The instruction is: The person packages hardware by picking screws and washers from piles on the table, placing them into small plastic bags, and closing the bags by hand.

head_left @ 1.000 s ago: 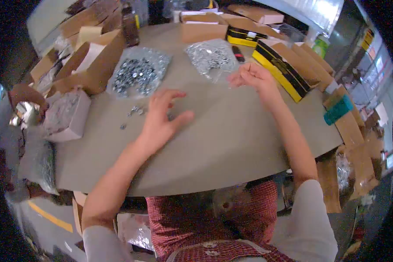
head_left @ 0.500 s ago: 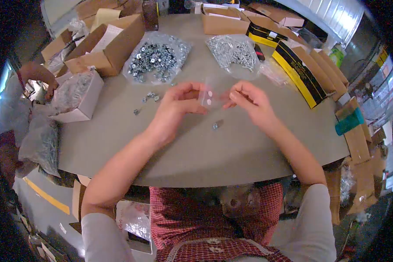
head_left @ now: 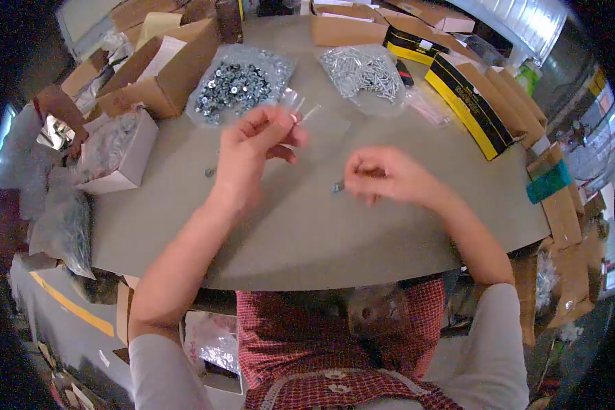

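Observation:
My left hand (head_left: 256,147) is raised over the table, its thumb and fingers pinching a small clear plastic bag (head_left: 309,113). The bag is thin and hard to see against the table. Lower and to the right, my right hand (head_left: 389,175) hovers with curled fingers, blurred by motion. Just left of its fingertips lies a small metal fastener (head_left: 336,186); whether they touch is unclear. Another small fastener (head_left: 210,173) rests left of my left wrist. Behind my left hand lies a big clear bag of metal nuts or washered fasteners (head_left: 234,85).
A clear bag of screws (head_left: 365,75) lies at the back centre. Open cardboard boxes (head_left: 160,75) and a white box with a plastic bag (head_left: 126,154) line the left. Black-and-yellow boxes (head_left: 471,106) and a teal roll (head_left: 549,182) are on the right. Someone's dark arm (head_left: 61,113) appears far left.
My left hand has moved left and up with the small bag. My right hand has come away from the bag and down towards the fastener on the table.

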### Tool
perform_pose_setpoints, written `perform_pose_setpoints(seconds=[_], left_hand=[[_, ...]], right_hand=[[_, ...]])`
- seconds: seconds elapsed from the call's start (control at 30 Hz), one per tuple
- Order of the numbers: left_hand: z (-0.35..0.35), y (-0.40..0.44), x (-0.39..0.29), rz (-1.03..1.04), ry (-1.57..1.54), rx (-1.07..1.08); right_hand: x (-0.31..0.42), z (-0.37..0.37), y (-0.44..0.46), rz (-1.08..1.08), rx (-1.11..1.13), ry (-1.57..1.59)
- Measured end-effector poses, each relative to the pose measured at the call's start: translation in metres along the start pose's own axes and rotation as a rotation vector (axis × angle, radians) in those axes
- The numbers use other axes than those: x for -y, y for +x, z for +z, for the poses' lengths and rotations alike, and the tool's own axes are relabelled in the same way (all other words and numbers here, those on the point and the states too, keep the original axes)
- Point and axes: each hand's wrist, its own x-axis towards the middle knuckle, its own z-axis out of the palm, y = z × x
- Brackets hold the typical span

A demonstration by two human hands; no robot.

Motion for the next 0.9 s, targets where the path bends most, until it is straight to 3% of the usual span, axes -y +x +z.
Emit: perform_pose_setpoints(seconds=[0.07,0.13,0.2,0.27,0.37,0.47,0.53,0.67,0.77,0.9], left_hand=[[-0.002,0.0,-0.008,0.022,0.042,-0.014],[0.0,-0.002,-0.011,0.056,0.06,0.002],[0.002,-0.004,-0.011,0.074,0.14,0.05],[0.006,-0.008,-0.009,0.083,0.277,0.123],[0.016,-0.016,0.012,0.041,0.469,0.229],[0.025,-0.023,0.02,0.062,0.662,0.327],[0.029,-0.024,0.019,0.034,0.71,0.346],[0.02,-0.017,0.027,0.029,0.625,0.229],[0.018,-0.016,0.029,0.041,0.586,0.227],[0.022,-0.018,0.024,0.015,0.576,0.251]], right_hand=[[-0.005,0.006,0.0,-0.091,0.153,0.009],[-0.001,0.008,0.007,-0.465,0.02,-0.142],[0.001,0.005,0.008,-0.508,-0.098,-0.063],[0.004,-0.003,0.003,-0.22,-0.182,0.24],[0.024,-0.008,-0.003,-0.152,-0.226,0.284],[0.027,0.011,-0.005,-0.188,-0.207,0.0],[0.016,0.013,-0.003,-0.16,-0.219,0.073],[0.003,0.014,0.0,-0.135,-0.211,0.212],[-0.005,0.015,0.001,-0.17,-0.106,0.148],[-0.002,0.013,-0.004,-0.027,-0.026,0.278]])
